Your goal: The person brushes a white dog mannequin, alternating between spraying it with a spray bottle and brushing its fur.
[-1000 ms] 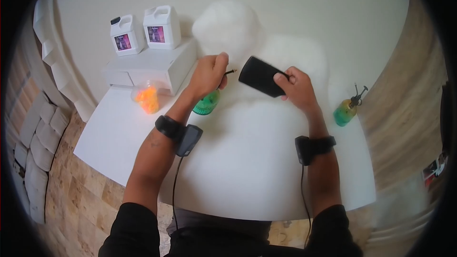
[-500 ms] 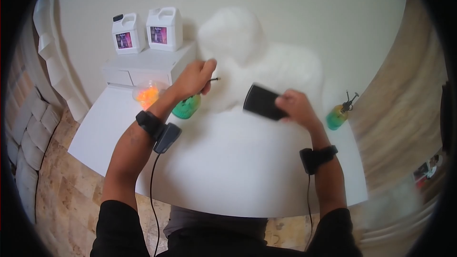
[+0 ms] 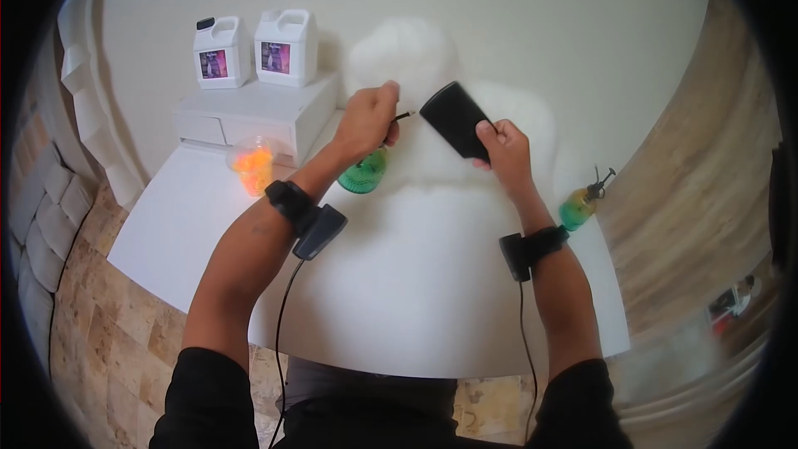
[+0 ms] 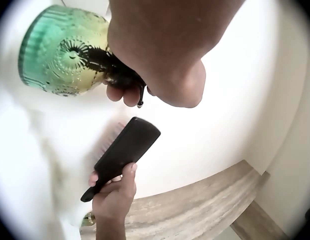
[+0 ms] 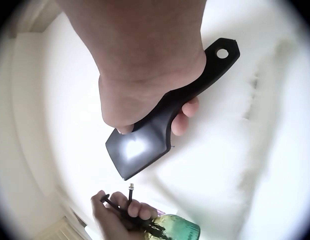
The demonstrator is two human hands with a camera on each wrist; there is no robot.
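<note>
Both your hands sit higher, toward 12 o'clock, than half a second ago. The brush has swung up and the nozzle has moved toward 1 o'clock, so the gap between them looks smaller; as I judge it, the nozzle now has the brush well within its reach.

The white bench (image 3: 399, 283) spreads out before you. Beyond it, around 12 o'clock, lies a fluffy white mass (image 3: 403, 50), with a white drawer unit (image 3: 237, 112) near 11 o'clock. Two jugs stand on the unit: the open one (image 3: 287, 50) and, to its left, the black-capped one (image 3: 222, 58).

Your left hand (image 3: 366, 123) is closed round the top of the green spray bottle (image 4: 55, 50), with its fingers curled in. Your right hand (image 3: 507, 150) grips the black brush (image 3: 453, 120) with fingers wrapped round the handle and thumb pressed on the back; its head tips toward 11 o'clock, and its bristles face away from you.

The second bottle (image 3: 575, 209) stands at 2 o'clock, beyond your right wrist strap (image 3: 536, 247). A clear cup (image 3: 253, 170) with orange contents is around 10 o'clock, beside your left forearm. Smallest, the nozzle (image 5: 131, 186) points at the brush head, just beside it and apart.
</note>
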